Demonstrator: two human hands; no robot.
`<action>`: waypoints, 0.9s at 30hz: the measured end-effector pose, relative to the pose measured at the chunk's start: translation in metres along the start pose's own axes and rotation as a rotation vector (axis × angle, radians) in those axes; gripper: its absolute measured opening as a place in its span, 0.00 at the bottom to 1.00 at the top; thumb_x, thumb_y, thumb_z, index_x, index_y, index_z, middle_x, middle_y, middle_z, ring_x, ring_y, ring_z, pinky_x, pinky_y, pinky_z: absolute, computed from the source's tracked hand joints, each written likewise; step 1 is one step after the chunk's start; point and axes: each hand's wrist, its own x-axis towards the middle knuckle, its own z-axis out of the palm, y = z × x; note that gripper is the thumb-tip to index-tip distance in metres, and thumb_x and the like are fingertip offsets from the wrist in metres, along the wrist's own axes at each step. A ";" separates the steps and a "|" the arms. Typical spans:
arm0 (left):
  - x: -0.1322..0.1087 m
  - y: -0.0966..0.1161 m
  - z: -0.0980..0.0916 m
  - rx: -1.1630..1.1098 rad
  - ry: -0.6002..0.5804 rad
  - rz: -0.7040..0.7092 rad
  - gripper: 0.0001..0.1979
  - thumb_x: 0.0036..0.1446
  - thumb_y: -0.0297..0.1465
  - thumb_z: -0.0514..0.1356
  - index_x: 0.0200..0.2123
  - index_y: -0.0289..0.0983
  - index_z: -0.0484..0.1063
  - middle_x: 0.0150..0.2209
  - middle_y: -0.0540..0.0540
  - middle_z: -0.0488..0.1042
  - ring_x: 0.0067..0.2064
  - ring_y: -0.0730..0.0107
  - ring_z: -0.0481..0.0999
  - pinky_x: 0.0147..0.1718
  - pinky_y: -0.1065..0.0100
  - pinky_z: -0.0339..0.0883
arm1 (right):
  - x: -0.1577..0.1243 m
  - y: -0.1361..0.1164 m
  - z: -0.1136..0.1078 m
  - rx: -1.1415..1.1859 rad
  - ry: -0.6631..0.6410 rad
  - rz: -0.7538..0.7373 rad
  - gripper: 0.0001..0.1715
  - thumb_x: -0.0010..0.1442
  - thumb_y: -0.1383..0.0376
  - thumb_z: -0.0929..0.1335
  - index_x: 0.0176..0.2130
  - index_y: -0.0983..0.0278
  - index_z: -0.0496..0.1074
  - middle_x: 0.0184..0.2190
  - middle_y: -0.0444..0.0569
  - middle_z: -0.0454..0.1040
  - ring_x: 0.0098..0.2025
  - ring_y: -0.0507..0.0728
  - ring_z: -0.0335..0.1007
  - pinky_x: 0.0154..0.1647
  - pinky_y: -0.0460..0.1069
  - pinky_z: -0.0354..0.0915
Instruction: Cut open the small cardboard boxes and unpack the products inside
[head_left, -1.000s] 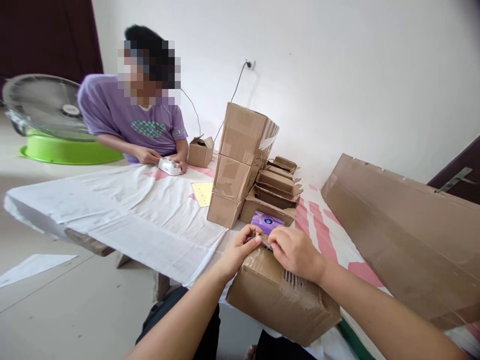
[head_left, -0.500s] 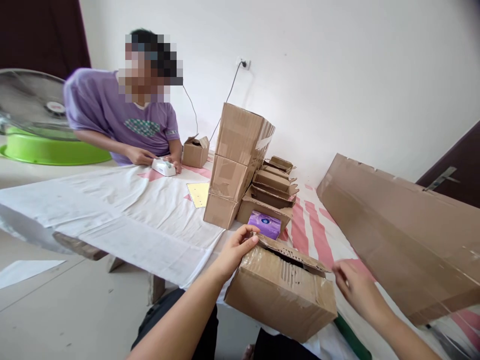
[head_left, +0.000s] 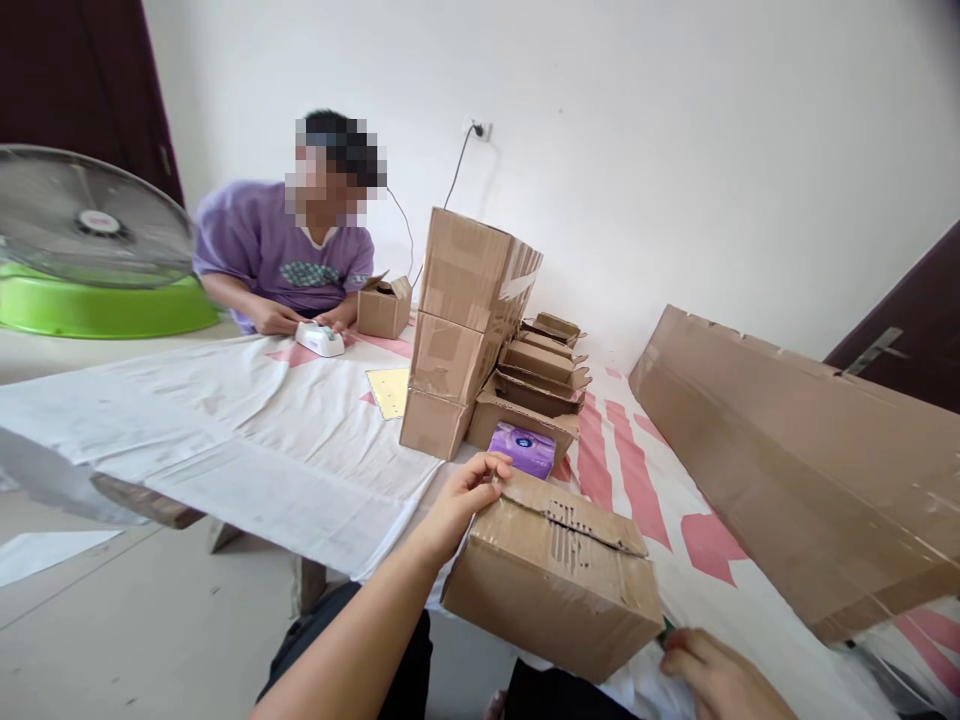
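A cardboard box [head_left: 555,600] stands in front of me at the table's edge, its top flaps folded almost flat with a narrow seam between them. My left hand [head_left: 469,495] grips its left top corner, fingers curled over the flap. Low at the box's right side, my right hand [head_left: 712,672] is closed around a green object [head_left: 667,628]; only a small tip of it shows, so its kind is hidden. Just behind the box lies a purple packet [head_left: 523,450], touching or nearly touching the left fingers.
Three taped boxes [head_left: 450,350] are stacked behind, left of a row of open boxes [head_left: 536,375]. A large cardboard sheet [head_left: 787,450] leans at the right. Across the cloth-covered table [head_left: 225,420] a person [head_left: 300,250] handles a white device [head_left: 320,339] beside a small box [head_left: 382,308].
The raised flap has come down onto the box. My right hand has left the flap's right end and moved down to the green object. My left hand stays at its corner.
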 end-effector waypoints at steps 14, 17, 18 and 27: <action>-0.002 0.003 -0.001 -0.069 -0.031 -0.033 0.14 0.46 0.37 0.66 0.37 0.39 0.72 0.42 0.48 0.73 0.44 0.63 0.71 0.41 0.69 0.61 | 0.089 -0.043 -0.079 0.212 0.391 -0.117 0.14 0.67 0.73 0.54 0.32 0.59 0.58 0.27 0.43 0.64 0.28 0.53 0.62 0.28 0.48 0.61; -0.002 0.006 0.002 -0.097 0.000 -0.078 0.18 0.48 0.42 0.67 0.39 0.38 0.72 0.35 0.51 0.73 0.34 0.69 0.71 0.34 0.70 0.61 | 0.100 -0.065 -0.084 0.291 0.351 -0.190 0.14 0.67 0.73 0.54 0.34 0.59 0.59 0.29 0.44 0.65 0.30 0.53 0.63 0.30 0.48 0.62; -0.002 0.007 0.004 -0.103 0.018 -0.085 0.19 0.48 0.44 0.68 0.38 0.38 0.72 0.34 0.51 0.73 0.32 0.70 0.71 0.33 0.70 0.62 | 0.102 -0.073 -0.085 0.309 0.337 -0.215 0.13 0.67 0.73 0.54 0.34 0.59 0.60 0.30 0.45 0.66 0.31 0.53 0.64 0.31 0.48 0.63; 0.006 0.001 0.005 -0.169 0.208 -0.026 0.26 0.38 0.43 0.74 0.25 0.39 0.61 0.21 0.58 0.67 0.23 0.78 0.66 0.25 0.75 0.57 | 0.118 -0.100 -0.077 0.195 0.202 -0.151 0.16 0.70 0.64 0.59 0.55 0.61 0.64 0.50 0.54 0.73 0.52 0.61 0.71 0.51 0.58 0.69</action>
